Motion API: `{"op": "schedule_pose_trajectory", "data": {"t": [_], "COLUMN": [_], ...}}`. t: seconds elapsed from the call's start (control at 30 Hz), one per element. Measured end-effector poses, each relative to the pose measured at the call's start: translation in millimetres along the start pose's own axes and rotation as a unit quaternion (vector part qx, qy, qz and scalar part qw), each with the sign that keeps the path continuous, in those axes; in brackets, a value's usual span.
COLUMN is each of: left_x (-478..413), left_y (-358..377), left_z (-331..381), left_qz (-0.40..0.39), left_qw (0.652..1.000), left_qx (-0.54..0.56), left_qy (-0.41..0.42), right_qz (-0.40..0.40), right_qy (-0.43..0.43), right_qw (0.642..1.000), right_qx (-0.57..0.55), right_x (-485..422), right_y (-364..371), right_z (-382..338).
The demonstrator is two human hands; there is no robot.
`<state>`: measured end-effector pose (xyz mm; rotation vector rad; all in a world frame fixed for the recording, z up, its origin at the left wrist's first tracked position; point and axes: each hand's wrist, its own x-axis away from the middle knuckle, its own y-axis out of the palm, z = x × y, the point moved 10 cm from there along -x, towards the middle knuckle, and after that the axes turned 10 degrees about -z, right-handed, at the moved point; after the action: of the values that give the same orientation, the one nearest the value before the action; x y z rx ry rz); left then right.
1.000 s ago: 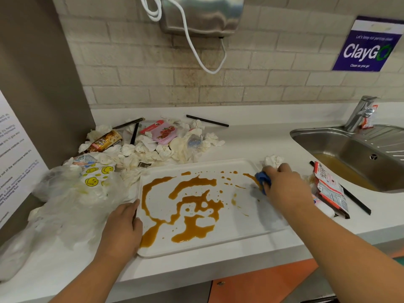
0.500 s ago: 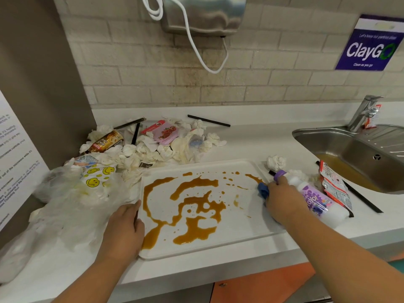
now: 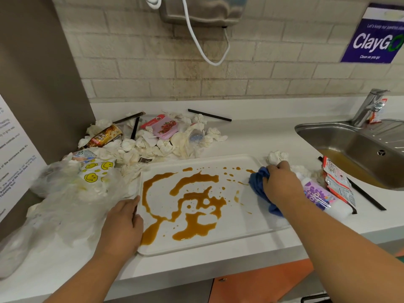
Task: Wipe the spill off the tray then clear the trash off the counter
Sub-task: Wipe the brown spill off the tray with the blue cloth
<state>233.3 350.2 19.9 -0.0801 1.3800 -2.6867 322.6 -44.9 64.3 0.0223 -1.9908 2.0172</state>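
Note:
A white tray (image 3: pixel 229 241) lies on the counter with a wide brown spill (image 3: pixel 194 202) across its left and middle. My right hand (image 3: pixel 282 182) grips a blue cloth (image 3: pixel 256 182) and presses it on the tray's right side, near the spill's small splashes. My left hand (image 3: pixel 122 224) rests flat on the tray's left rim, fingers straight. Behind the tray lies a heap of trash (image 3: pixel 153 141): crumpled tissues, snack wrappers, black straws.
A plastic bag (image 3: pixel 72 193) with smiley faces sits left of the tray. Right of it lie a purple bottle (image 3: pixel 323 197), a red-white wrapper (image 3: pixel 338 182) and a black straw (image 3: pixel 367 195). A steel sink (image 3: pixel 358 149) with brown liquid is at far right.
My right hand has slid the blue cloth leftward onto the tray's right part, and more of the cloth shows. The left hand has stayed on the tray's left rim.

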Motion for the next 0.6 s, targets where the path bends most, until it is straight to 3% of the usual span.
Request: {"op": "schedule_pose_trajectory", "data": {"t": [0.1, 0.17, 0.27, 0.4, 0.6], "left_x": [0.8, 0.6, 0.7, 0.8, 1.1], "left_y": [-0.1, -0.8, -0.5, -0.1, -0.3], "left_z": [0.4, 0.5, 1.3, -0.3, 0.5], "left_qz": [-0.001, 0.0, 0.0, 0.0, 0.0], "left_qw": [1.0, 1.0, 1.0, 1.0, 1.0], "left_qx": [0.001, 0.003, -0.001, -0.004, -0.007], "left_qy": [0.003, 0.003, 0.0, -0.008, -0.012], "right_qz": [-0.013, -0.022, 0.055, 0.027, 0.04], "right_qy": [-0.05, -0.073, -0.075, -0.141, -0.102], "right_qw": [0.994, 0.996, 0.995, 0.979, 0.991], "right_qx": [0.101, 0.04, 0.027, 0.143, 0.072], "right_x": [4.6, -3.0, -7.5, 8.4, -10.4], "right_y": [14.9, 19.5, -3.4, 15.4, 5.2], "right_z": [-14.7, -18.0, -13.8, -37.5, -24.1]}}
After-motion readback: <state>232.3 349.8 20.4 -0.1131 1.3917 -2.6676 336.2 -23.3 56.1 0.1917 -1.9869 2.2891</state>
